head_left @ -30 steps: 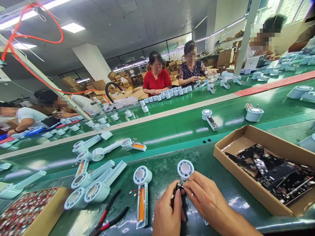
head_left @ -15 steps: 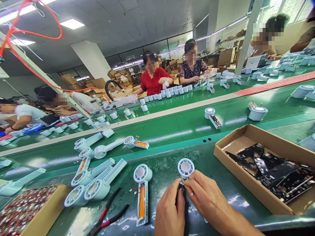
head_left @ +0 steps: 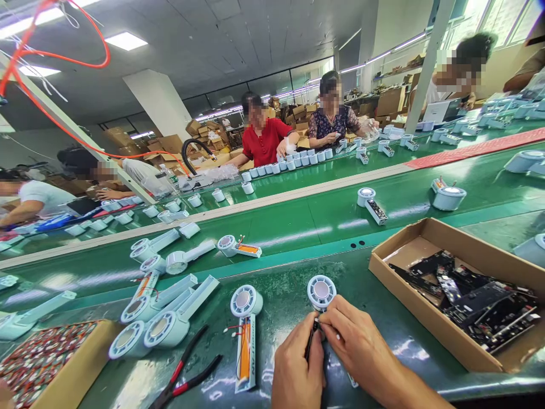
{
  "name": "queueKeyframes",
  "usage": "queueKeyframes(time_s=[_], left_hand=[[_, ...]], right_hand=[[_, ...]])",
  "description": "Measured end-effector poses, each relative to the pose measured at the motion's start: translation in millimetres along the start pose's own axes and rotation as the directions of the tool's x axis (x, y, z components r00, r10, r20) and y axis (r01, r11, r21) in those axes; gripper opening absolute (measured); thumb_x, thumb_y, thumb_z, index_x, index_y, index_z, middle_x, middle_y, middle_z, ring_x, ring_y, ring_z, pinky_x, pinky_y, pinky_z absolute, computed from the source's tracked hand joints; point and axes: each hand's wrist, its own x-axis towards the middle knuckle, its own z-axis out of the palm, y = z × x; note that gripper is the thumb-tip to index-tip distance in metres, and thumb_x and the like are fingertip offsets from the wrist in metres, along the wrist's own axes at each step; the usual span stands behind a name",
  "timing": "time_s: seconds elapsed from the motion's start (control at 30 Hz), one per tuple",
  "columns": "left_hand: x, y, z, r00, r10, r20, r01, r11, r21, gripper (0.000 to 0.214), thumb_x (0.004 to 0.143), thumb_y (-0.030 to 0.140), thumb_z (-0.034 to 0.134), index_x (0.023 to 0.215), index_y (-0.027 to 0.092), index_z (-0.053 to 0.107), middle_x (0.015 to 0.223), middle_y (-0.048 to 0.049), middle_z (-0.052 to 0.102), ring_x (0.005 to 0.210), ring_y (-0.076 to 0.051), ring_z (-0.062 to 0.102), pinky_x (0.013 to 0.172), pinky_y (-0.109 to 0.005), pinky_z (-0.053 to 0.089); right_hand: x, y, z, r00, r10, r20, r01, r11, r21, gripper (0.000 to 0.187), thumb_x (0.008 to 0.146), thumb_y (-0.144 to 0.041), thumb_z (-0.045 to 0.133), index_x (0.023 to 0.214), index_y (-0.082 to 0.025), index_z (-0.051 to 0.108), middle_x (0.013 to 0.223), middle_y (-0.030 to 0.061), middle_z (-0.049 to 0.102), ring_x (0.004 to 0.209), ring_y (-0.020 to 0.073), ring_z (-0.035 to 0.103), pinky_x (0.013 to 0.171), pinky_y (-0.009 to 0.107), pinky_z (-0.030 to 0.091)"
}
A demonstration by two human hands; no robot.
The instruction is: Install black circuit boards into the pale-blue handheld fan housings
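A light-blue handheld fan (head_left: 322, 291) lies in front of me, its round head showing and most of its handle hidden beneath my hands. My left hand (head_left: 297, 363) is closed on a narrow black circuit board (head_left: 311, 339), held lengthwise over the handle. The fingertips of my right hand (head_left: 360, 343) pinch together at the board's far end, just below the fan head. What they grip is too small to make out; a tiny white piece shows between the fingers. To the left lies another fan (head_left: 246, 301) with an orange battery (head_left: 244, 349) and thin wires in its open handle.
A cardboard box of black circuit boards (head_left: 374, 267) stands at right. Red-handled pliers (head_left: 181, 375) and a carton of small wired parts (head_left: 91, 363) are at left. More fans (head_left: 168, 328) lie beside a green conveyor (head_left: 293, 221). Co-workers (head_left: 268, 139) sit across the line.
My left hand has shifted slightly right, and more of the black board shows. My right hand stays pinched at its end. Fans on the belt have moved slightly right.
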Motion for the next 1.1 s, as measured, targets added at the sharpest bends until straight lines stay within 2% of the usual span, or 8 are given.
queueKeyframes(time_s=[0.13,0.27,0.4,0.6,0.73,0.93,1.03,1.1], left_hand=[[4.0,-2.8,-5.8,0.996,-0.056,0.067,0.054,0.998,0.042,0.032,0.087,0.043,0.066,0.109,0.024,0.080,0.081,-0.0100,0.079,0.063,-0.024,0.070,0.051,-0.027,0.050],[9.6,-13.1,-9.0,0.976,-0.176,0.131,0.182,0.983,-0.037,0.044,0.088,0.053,0.063,0.113,0.019,0.073,0.051,-0.0001,0.064,0.040,-0.013,0.052,0.040,-0.020,0.038],[11.8,-22.0,-6.0,0.977,-0.177,0.117,0.198,0.961,-0.195,0.053,0.081,0.062,0.068,0.109,0.017,0.074,0.068,-0.0043,0.072,0.044,-0.012,0.054,0.042,-0.021,0.044],[11.1,-25.3,-4.2,0.979,-0.194,0.055,0.202,0.947,-0.248,0.036,0.079,0.058,0.072,0.099,0.029,0.078,0.068,-0.0025,0.074,0.048,-0.017,0.057,0.045,-0.029,0.045],[11.5,-30.9,-6.3,0.982,-0.145,0.124,0.168,0.966,-0.197,0.049,0.080,0.061,0.071,0.106,0.021,0.076,0.059,-0.0008,0.067,0.044,-0.012,0.053,0.046,-0.022,0.043],[9.9,-30.0,-7.5,0.968,-0.125,0.217,0.193,0.925,-0.327,0.059,0.087,0.059,0.064,0.130,0.019,0.059,0.059,0.0005,0.067,0.041,-0.008,0.048,0.042,-0.015,0.036],[9.4,-22.2,-8.8,0.971,-0.113,0.209,0.179,0.926,-0.331,0.042,0.089,0.053,0.064,0.115,0.020,0.065,0.065,0.0000,0.066,0.040,-0.005,0.047,0.041,-0.015,0.036],[9.4,-15.6,-9.6,0.982,-0.098,0.163,0.148,0.933,-0.328,0.032,0.089,0.049,0.066,0.103,0.021,0.067,0.084,-0.0037,0.067,0.042,-0.005,0.051,0.040,-0.015,0.036]], right_hand=[[0.8,-1.9,3.0,0.998,0.042,-0.048,-0.040,0.998,0.057,0.022,0.100,-0.013,0.045,0.087,-0.021,0.061,0.082,0.0025,0.058,0.070,0.0155,0.059,0.063,0.026,0.045],[-0.2,-0.2,-16.3,0.992,0.125,-0.002,-0.122,0.977,0.176,0.023,0.093,-0.010,0.055,0.107,-0.025,0.066,0.096,0.0029,0.061,0.076,0.0155,0.061,0.067,0.025,0.050],[-10.4,9.2,-36.4,0.978,0.207,0.038,-0.210,0.951,0.227,0.038,0.089,-0.011,0.062,0.121,-0.030,0.064,0.095,0.0009,0.059,0.075,0.0157,0.060,0.068,0.026,0.052],[-10.6,10.8,-31.2,0.987,0.163,-0.003,-0.155,0.942,0.297,0.026,0.094,-0.018,0.058,0.114,-0.030,0.071,0.094,0.0010,0.059,0.076,0.0149,0.062,0.068,0.025,0.052],[2.9,3.9,-30.2,0.991,0.134,0.015,-0.130,0.917,0.376,0.022,0.099,-0.019,0.053,0.103,-0.027,0.072,0.101,0.0026,0.065,0.095,0.0174,0.066,0.083,0.026,0.052],[14.1,-3.6,-30.6,0.974,0.166,0.155,-0.204,0.939,0.277,0.019,0.101,-0.019,0.048,0.103,-0.024,0.065,0.092,0.0000,0.071,0.081,0.0156,0.067,0.074,0.025,0.050],[16.3,-6.7,-31.6,0.971,0.155,0.183,-0.191,0.960,0.204,0.015,0.100,-0.017,0.049,0.096,-0.023,0.062,0.088,-0.0006,0.069,0.079,0.0157,0.065,0.073,0.026,0.048],[18.1,-9.4,-33.8,0.973,0.115,0.202,-0.152,0.972,0.177,0.018,0.101,-0.016,0.047,0.093,-0.023,0.061,0.088,-0.0005,0.067,0.079,0.0155,0.065,0.073,0.026,0.047]])
